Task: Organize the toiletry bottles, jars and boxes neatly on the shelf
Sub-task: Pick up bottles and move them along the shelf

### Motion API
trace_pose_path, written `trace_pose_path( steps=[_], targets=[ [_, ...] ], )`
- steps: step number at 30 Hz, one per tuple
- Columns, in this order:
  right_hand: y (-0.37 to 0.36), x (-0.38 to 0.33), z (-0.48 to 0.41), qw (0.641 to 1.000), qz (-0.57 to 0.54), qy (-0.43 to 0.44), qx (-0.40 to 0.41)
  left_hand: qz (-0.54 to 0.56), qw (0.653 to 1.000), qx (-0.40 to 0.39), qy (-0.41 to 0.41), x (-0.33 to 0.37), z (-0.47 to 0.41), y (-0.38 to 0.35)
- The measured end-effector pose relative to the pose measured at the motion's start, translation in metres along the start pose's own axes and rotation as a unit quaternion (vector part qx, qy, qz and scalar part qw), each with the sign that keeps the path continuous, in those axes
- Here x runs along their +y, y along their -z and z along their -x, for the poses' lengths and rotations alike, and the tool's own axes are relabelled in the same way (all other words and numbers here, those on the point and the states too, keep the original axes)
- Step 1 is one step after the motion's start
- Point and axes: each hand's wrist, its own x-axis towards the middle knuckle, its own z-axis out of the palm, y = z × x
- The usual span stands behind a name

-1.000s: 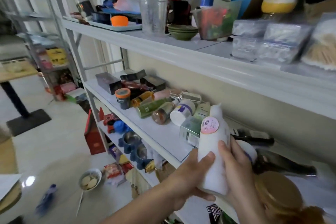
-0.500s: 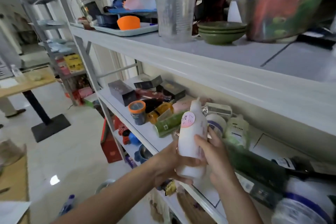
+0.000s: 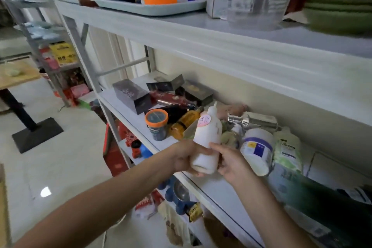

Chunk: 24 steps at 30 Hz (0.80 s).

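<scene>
Well, head view: white squeeze bottle (image 3: 208,137), smooth plastic w/ a tapered nozzle and a round pink sticker near the shoulder; print too small to read. It's held near upright, just left of the purple-label jar (image 3: 256,150). L hand (image 3: 185,157) fingers are wrapped round the bottle's lower half, thumb across the front. R hand (image 3: 231,161) clamps its lower right side, thumb tip on the front. Jar is a white cylinder lying on its side on the shelf (image 3: 128,115), text blurred. Touching the jar's right: green-label bottle (image 3: 287,150), lettering unreadable. Well left of the jar: orange-rimmed tub (image 3: 156,125), upright.

White shelf (image 3: 130,120): dark boxes (image 3: 131,95) far end, orange-lidded jar (image 3: 156,125) upright, white jar (image 3: 256,151) on side.
</scene>
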Motion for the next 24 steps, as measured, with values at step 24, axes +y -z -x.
trace_pose_path(
  steps=[24],
  targets=[
    [-0.079,-0.033,-0.107,0.975,-0.185,-0.034,0.122,-0.156,0.973,-0.141,0.095,0.096,-0.120,0.118]
  ],
)
